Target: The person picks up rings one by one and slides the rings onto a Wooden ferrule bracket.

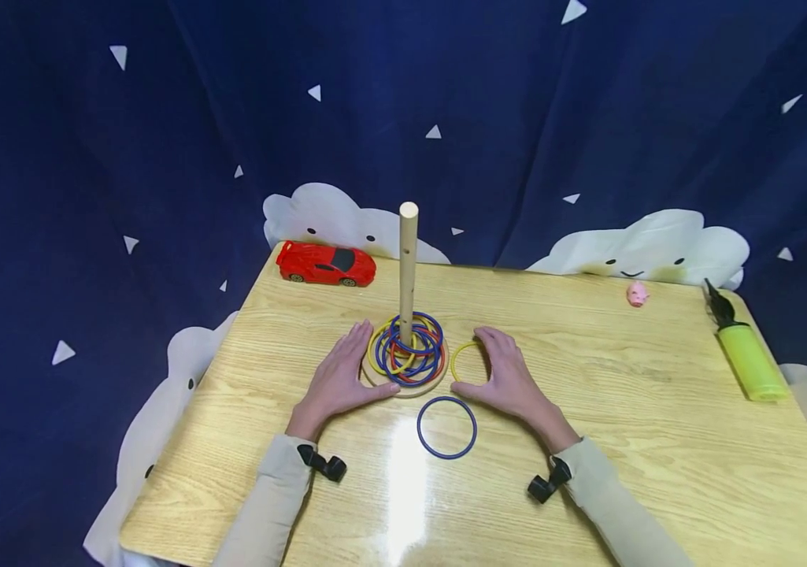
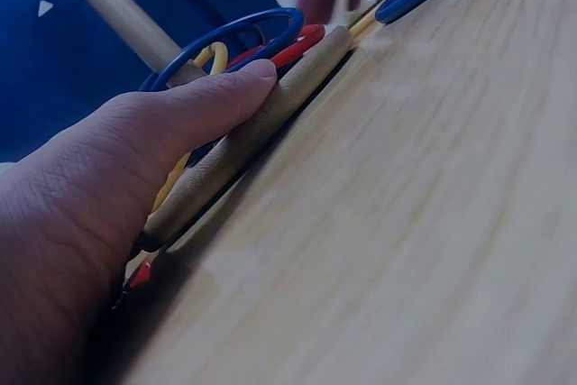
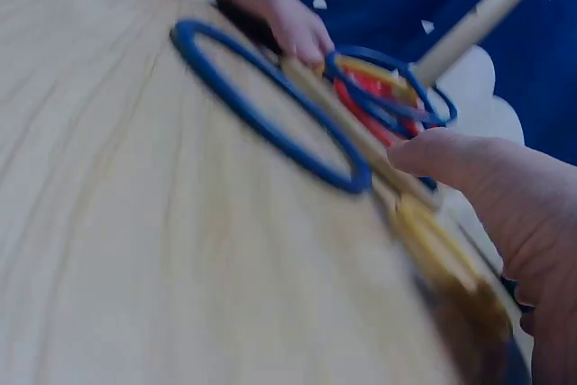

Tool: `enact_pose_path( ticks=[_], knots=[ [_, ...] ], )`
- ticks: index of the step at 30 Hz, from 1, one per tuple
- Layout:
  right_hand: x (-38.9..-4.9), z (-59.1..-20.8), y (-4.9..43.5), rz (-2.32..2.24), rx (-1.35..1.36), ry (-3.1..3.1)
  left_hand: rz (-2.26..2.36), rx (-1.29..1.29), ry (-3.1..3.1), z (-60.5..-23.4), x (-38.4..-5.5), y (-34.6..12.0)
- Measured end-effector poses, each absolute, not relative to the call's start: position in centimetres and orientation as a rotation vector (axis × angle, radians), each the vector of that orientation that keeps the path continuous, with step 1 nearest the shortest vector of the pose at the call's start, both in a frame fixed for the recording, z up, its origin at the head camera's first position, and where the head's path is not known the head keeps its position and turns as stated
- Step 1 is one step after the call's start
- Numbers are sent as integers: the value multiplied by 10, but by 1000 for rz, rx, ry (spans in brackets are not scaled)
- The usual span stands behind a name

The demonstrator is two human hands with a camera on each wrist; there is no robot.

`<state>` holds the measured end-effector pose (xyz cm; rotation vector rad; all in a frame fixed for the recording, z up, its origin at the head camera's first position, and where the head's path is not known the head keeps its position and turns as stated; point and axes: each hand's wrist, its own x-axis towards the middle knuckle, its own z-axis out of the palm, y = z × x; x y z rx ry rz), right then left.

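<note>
A wooden ring-toss stand has an upright post (image 1: 408, 260) and a round base (image 1: 413, 393). Several blue, red and yellow rings lie heaped around the foot of the post. My left hand (image 1: 339, 376) is at the base's left side, its thumb lying along the front rim and its fingers extended up the left edge; the left wrist view hides the fingers. My right hand (image 1: 509, 378) is spread to the right of the base, apart from it. A yellow ring (image 1: 454, 362) lies partly under that hand. In front lies a blue ring (image 1: 447, 457), flat on the table.
At the back left is a red toy car (image 1: 325, 265). A small pink pig figure (image 1: 637, 294) stands at the back right. Near the table's right edge lies a yellow-green bottle with a black top (image 1: 753, 362). Dark blue curtain (image 1: 403, 94) hangs behind the table (image 1: 587, 472).
</note>
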<state>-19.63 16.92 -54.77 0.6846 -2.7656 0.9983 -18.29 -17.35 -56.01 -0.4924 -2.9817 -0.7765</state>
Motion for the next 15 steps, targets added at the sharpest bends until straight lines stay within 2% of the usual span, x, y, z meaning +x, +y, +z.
enact_pose_path(
  ticks=[15],
  knots=[
    [-192,-561,202,878,654,-2811,-784,-492,-2996,-560,-183,-174]
  ],
)
